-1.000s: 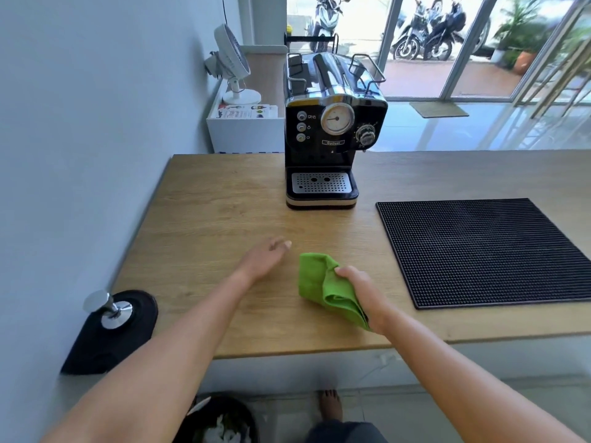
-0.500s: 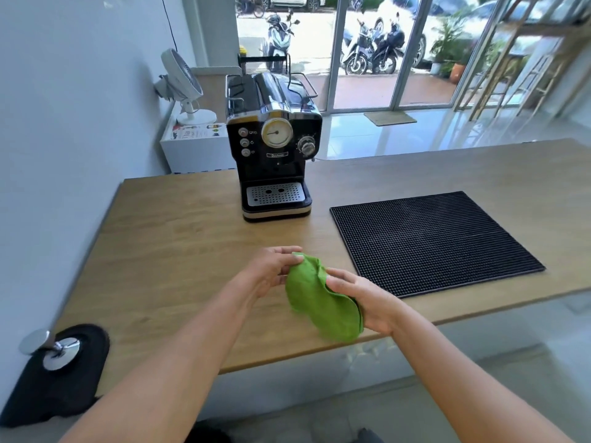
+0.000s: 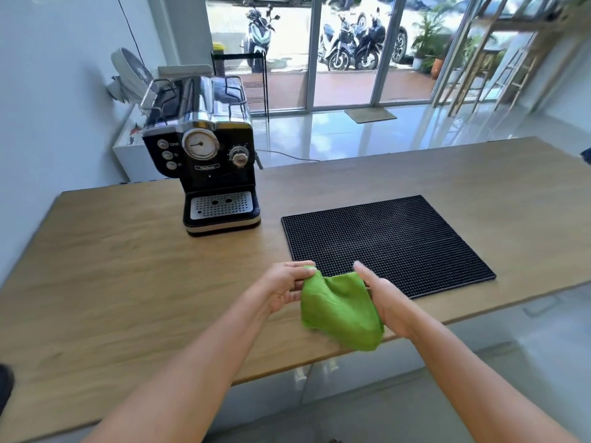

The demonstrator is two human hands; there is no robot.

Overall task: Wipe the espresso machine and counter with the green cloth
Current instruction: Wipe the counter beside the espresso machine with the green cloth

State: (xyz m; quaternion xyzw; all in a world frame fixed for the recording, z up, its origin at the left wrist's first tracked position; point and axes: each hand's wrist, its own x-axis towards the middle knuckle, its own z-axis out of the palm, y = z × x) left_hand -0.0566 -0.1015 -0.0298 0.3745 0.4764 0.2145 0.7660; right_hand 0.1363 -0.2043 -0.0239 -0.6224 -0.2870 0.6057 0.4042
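Note:
The green cloth (image 3: 340,310) hangs spread between both hands above the front edge of the wooden counter (image 3: 128,282). My left hand (image 3: 283,287) pinches its upper left corner. My right hand (image 3: 382,297) grips its right side. The black and chrome espresso machine (image 3: 208,155) stands at the back left of the counter, well beyond the hands, with its perforated drip tray facing me.
A black rubber bar mat (image 3: 387,241) lies on the counter to the right of the machine, just behind the cloth. A white fan (image 3: 128,76) stands on a white cabinet behind the machine. Glass doors and parked scooters are beyond.
My left hand came over to the cloth and took its corner. Both hands lifted the cloth off the counter and pulled it apart. The view shifted right.

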